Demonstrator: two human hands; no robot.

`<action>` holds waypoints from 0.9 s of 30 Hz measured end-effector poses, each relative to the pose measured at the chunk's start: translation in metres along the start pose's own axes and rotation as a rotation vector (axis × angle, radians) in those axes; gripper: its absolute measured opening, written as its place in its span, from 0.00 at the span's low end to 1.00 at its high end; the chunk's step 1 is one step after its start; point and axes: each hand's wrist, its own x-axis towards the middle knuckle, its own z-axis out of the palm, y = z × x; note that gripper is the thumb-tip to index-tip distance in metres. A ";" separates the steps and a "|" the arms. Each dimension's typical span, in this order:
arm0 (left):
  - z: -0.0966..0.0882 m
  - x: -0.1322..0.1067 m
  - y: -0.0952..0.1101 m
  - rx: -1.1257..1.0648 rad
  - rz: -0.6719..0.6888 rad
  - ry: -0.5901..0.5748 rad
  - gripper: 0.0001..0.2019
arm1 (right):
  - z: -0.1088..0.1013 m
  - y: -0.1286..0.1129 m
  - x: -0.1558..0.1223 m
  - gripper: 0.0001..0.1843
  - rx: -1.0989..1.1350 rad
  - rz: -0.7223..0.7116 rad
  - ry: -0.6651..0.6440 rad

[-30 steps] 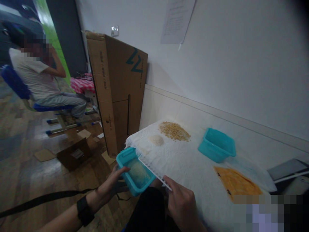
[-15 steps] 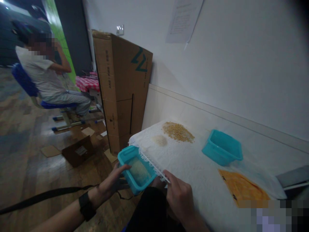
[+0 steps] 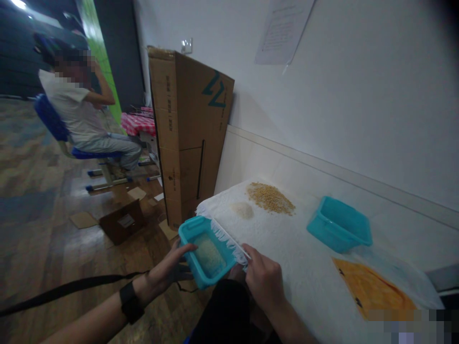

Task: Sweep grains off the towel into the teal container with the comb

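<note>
My left hand [image 3: 175,263] holds a small turquoise plastic bin [image 3: 204,283] by its near left side, thumb over the rim and fingers underneath. Pale rice-like grains [image 3: 210,255] lie in its bottom. The bin is tilted just off the table edge, below the fringe of a white tablecloth [image 3: 287,248]. At that edge my right hand [image 3: 264,274] is closed, pinching the fringed border beside the bin. On the cloth rest a small pale heap of grains [image 3: 242,210] and a wider spread of yellow beans or kernels [image 3: 270,197].
A second turquoise bin [image 3: 337,224] stands on the right of the table, near an orange packet [image 3: 373,286] and clear plastic. A tall cardboard box [image 3: 193,138] leans by the wall. At left a person [image 3: 75,110] sits on a blue chair; an open carton [image 3: 122,222] lies on the floor.
The view has turned slightly left, so the surroundings sit further right. Both hands keep their grips, and the bin stays under the cloth's edge.
</note>
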 end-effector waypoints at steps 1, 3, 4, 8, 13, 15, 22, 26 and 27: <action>-0.003 0.001 -0.001 0.006 0.014 -0.018 0.37 | -0.002 -0.004 -0.004 0.23 0.021 -0.024 0.007; -0.007 0.004 -0.003 0.015 0.024 -0.026 0.38 | -0.005 -0.007 -0.007 0.23 0.058 -0.052 0.014; -0.009 0.005 -0.004 0.021 0.019 -0.018 0.39 | -0.004 -0.006 -0.004 0.23 0.066 -0.050 0.017; -0.009 0.006 -0.002 0.027 0.007 -0.009 0.38 | 0.017 0.009 0.029 0.17 0.012 0.055 0.035; -0.007 0.005 0.002 0.032 -0.010 0.012 0.38 | 0.044 0.020 0.053 0.14 -0.041 0.152 -0.114; -0.009 0.007 0.001 0.031 -0.010 0.017 0.38 | 0.045 0.020 0.047 0.16 -0.015 0.126 -0.131; -0.013 0.013 -0.001 0.007 -0.015 -0.018 0.36 | 0.022 0.004 0.016 0.23 0.157 -0.050 -0.008; -0.010 0.012 0.000 0.016 -0.014 -0.001 0.36 | 0.010 0.012 0.012 0.22 0.203 -0.024 0.005; -0.009 0.011 0.000 0.018 -0.011 -0.002 0.35 | 0.007 0.021 0.012 0.21 0.179 0.022 0.010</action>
